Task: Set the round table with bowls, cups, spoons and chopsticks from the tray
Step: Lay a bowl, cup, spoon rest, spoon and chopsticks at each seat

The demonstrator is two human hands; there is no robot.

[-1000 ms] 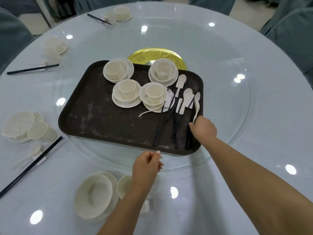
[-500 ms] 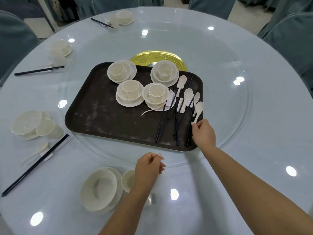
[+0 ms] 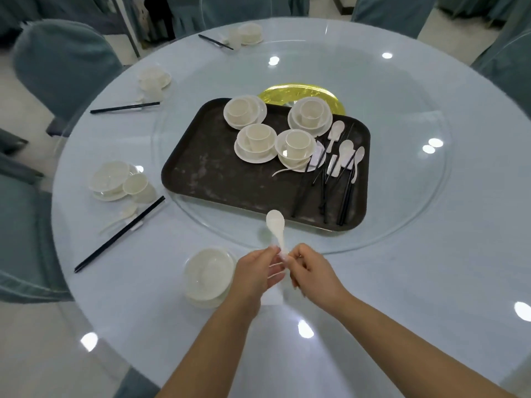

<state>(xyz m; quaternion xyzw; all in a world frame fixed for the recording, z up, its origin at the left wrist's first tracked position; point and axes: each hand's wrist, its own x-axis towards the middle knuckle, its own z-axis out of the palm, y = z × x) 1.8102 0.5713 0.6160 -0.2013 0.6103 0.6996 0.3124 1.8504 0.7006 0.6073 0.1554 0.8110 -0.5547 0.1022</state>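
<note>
Lifted off the tray point(image 3: 218, 179) since the earlier frame, a white spoon point(image 3: 276, 228) is now standing at lower centre. Both hands are meeting there, left hand point(image 3: 260, 272) and right hand point(image 3: 311, 271) pinching its handle beside a bowl point(image 3: 208, 272).

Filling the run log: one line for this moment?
spoon | held by left hand and right hand | beside bowl | tray part unloaded

Spoon lifted off the tray
The right hand point(image 3: 311, 272) has carried 1 spoon point(image 3: 276, 228) from the tray point(image 3: 218, 173) to the left hand point(image 3: 258, 272); both now pinch its handle.
</note>
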